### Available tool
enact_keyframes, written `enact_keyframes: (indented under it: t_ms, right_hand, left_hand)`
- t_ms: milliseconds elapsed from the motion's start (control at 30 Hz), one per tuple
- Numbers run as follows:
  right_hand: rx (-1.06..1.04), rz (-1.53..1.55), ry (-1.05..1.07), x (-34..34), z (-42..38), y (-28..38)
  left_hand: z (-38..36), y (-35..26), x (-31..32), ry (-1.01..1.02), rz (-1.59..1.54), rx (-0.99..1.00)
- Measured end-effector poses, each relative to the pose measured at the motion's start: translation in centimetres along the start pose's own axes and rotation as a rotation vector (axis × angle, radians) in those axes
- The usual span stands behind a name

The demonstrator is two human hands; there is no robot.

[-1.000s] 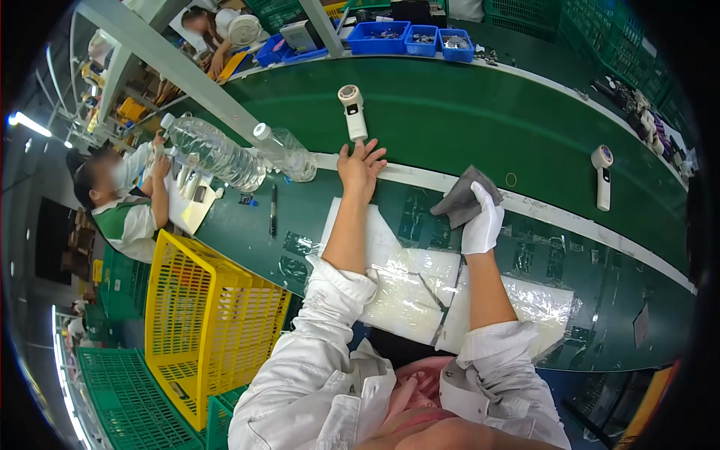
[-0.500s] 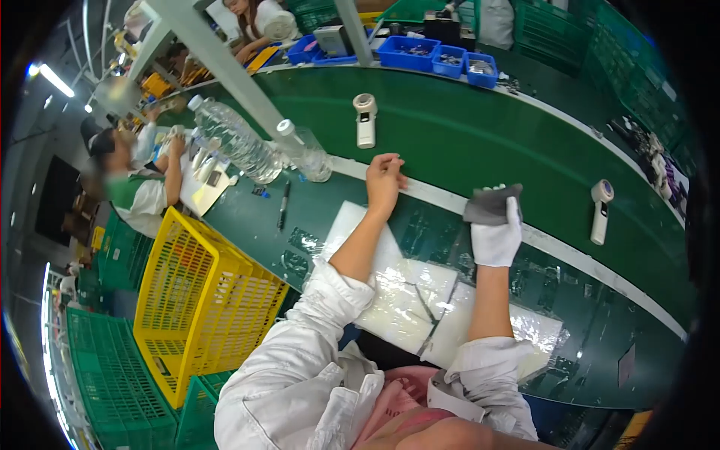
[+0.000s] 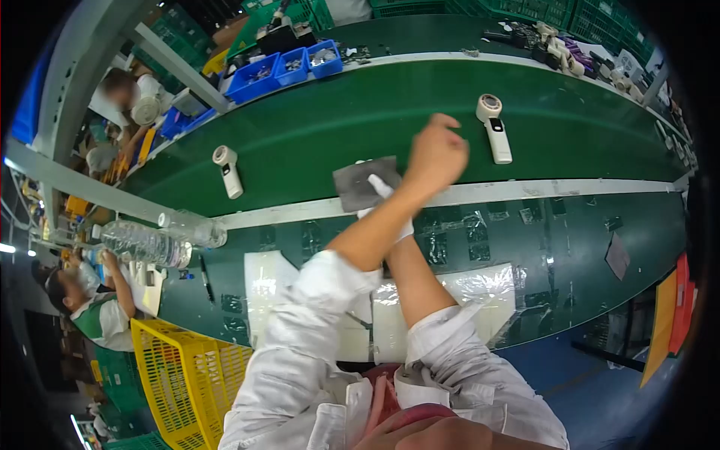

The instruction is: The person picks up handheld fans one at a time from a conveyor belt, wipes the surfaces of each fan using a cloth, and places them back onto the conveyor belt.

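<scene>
My bare left hand (image 3: 439, 157), slightly blurred, reaches over the green belt with its fingers bent and apart; nothing shows in it. Just right of it lies a white handheld fan (image 3: 498, 139) with a round head and a dark display, not touched. My left forearm crosses over my right one. In my white-gloved right hand (image 3: 394, 206), partly hidden behind that forearm, is a grey cloth (image 3: 364, 184), held at the belt's near edge. Another white handheld fan (image 3: 229, 174) lies farther left on the belt.
White foam sheets (image 3: 457, 300) under clear film lie on the near table. Plastic bottles (image 3: 146, 244), a black pen (image 3: 205, 279) and a yellow crate (image 3: 187, 375) are at left. Blue bins (image 3: 255, 79) line the far side. A grey piece (image 3: 617, 256) lies at right. Other people sit at left.
My view has turned right. My left hand has moved right across my right arm, toward the right-hand fan. The cloth is still in my right hand, now left of my left hand.
</scene>
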State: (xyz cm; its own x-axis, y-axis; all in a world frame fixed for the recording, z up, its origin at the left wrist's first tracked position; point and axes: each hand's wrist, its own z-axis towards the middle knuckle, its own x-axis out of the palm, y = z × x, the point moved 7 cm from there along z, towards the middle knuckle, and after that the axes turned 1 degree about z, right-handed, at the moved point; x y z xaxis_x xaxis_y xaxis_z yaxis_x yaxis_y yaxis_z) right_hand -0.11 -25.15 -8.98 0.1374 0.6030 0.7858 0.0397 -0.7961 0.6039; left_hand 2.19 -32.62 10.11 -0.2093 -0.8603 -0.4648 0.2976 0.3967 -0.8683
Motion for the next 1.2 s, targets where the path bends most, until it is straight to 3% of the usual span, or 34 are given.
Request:
enact_keyframes:
  t_ms: [33, 67, 100, 167, 233, 267, 300, 333, 367, 433, 467, 533, 567, 633, 767, 833, 1000, 1033, 1100, 1167, 1200]
  right_hand:
    - [0.177, 0.327, 0.066, 1.4, -0.6, -0.2]
    - [0.375, 0.641, 0.076, 3.8, -2.0, 0.6]
    - [0.214, 0.552, 0.026, 6.4, -3.1, 2.3]
    - [0.096, 0.505, 0.115, 6.6, -3.1, 2.9]
    - [0.201, 0.652, 0.054, 6.7, -3.2, 3.1]
    - [0.126, 0.672, 0.09, 6.7, -2.8, 3.3]
    - [0.258, 0.697, 0.023, 5.5, -2.0, 1.5]
    - [0.166, 0.777, 0.082, 6.7, -2.1, 2.8]
    - [0.214, 0.752, 0.004, 6.5, -1.8, 1.7]
    - [0.198, 0.73, 0.033, 6.7, -1.4, 1.8]
    - [0.197, 0.722, 0.045, 7.0, -1.2, 1.8]
    - [0.191, 0.72, 0.058, 7.0, -1.2, 1.8]
    - [0.19, 0.717, 0.068, 6.9, -1.2, 1.7]
    - [0.18, 0.705, 0.093, 7.1, -1.5, 2.1]
    - [0.154, 0.684, 0.14, 7.0, -1.9, 2.8]
    - [0.142, 0.688, 0.166, 7.0, -2.2, 2.9]
    - [0.112, 0.823, 0.272, 7.7, -2.9, 2.1]
    - [0.148, 0.77, 0.245, 7.4, -3.3, 2.1]
    - [0.314, 0.384, 0.173, 6.2, -4.5, 1.9]
    - [0.26, 0.444, 0.245, 7.4, -5.9, 3.7]
    - [0.162, 0.486, 0.158, 7.1, -5.3, 4.1]
  left_hand:
    - [1.1, -0.7, 3.6, 0.099, -0.005, -0.057]
    - [2.5, -0.5, 6.9, 0.045, 0.106, -0.121]
    - [3.2, -0.9, 8.5, -0.005, 0.215, -0.184]
    - [4.5, -0.1, 11.2, 0.009, 0.236, -0.256]
    - [4.6, 0.2, 13.0, -0.008, 0.327, -0.264]
    - [4.7, -0.1, 13.0, 0.038, 0.361, -0.246]
    - [4.3, -0.7, 12.6, 0.011, 0.379, -0.178]
    - [5.2, 0.5, 13.0, 0.014, 0.409, -0.121]
    - [5.7, 2.0, 13.6, 0.041, 0.417, -0.162]
    - [6.5, 2.5, 13.5, 0.089, 0.354, -0.155]
    - [7.5, 4.7, 13.8, -0.019, 0.356, -0.213]
    - [9.0, 8.0, 14.3, 0.115, -0.118, -0.273]
    - [8.3, 7.0, 13.6, 0.211, -0.424, -0.349]
    - [4.7, 1.6, 10.4, 0.218, -0.847, -0.349]
    - [-0.7, -3.9, 3.3, 0.351, -0.94, -0.164]
    - [-4.0, -4.2, -0.4, 0.306, -0.892, -0.066]
    - [-11.2, -1.2, -7.8, 0.137, -0.889, -0.075]
    - [-12.3, 0.1, -8.7, 0.129, -0.879, -0.105]
    - [-14.3, 2.7, -10.5, 0.113, -0.865, -0.161]
    - [-15.5, 7.0, -11.8, 0.055, -0.838, -0.251]
    - [-16.1, 8.8, -12.3, 0.077, -0.858, -0.251]
